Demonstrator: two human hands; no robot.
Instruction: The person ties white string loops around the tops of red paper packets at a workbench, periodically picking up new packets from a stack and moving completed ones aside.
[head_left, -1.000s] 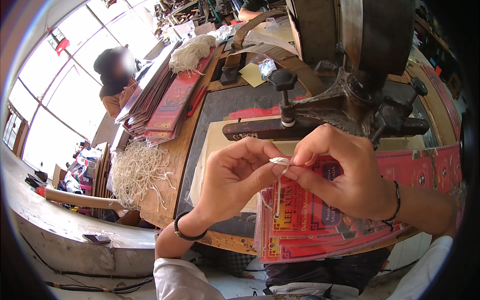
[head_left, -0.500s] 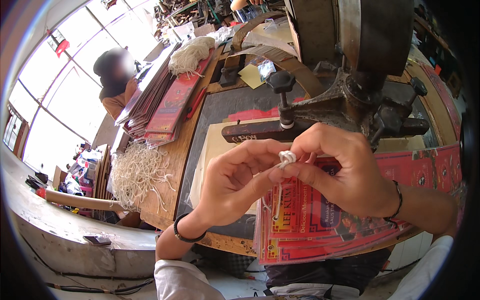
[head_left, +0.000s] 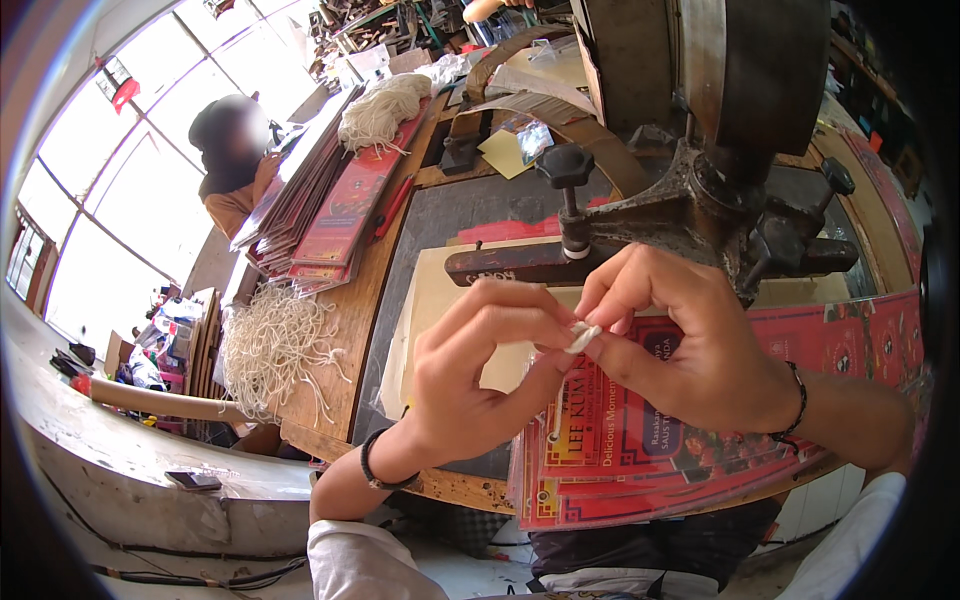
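Observation:
Between my two hands is a white string (head_left: 581, 338) with a small knot, pinched by the fingertips of both. My left hand (head_left: 490, 365) grips it from the left with thumb and forefinger, and my right hand (head_left: 680, 345) pinches it from the right. A length of the string hangs from the knot toward the corner of the top sheet. Under my hands lies a stack of red printed plastic-covered sheets (head_left: 640, 490), with metal eyelets along the left edge. My right hand covers part of the stack.
A black metal press (head_left: 700, 190) with knobs stands just beyond my hands. At left, loose white strings (head_left: 275, 350) hang over the table edge. Further back lie a stack of red sheets (head_left: 345, 215), a string bundle (head_left: 385, 108) and a red tool (head_left: 395, 205). A person (head_left: 235, 155) is by the window.
The knot has turned and looks tighter and more drawn out between my fingertips. My left-hand fingers have shifted up and curled more; my right hand has barely moved.

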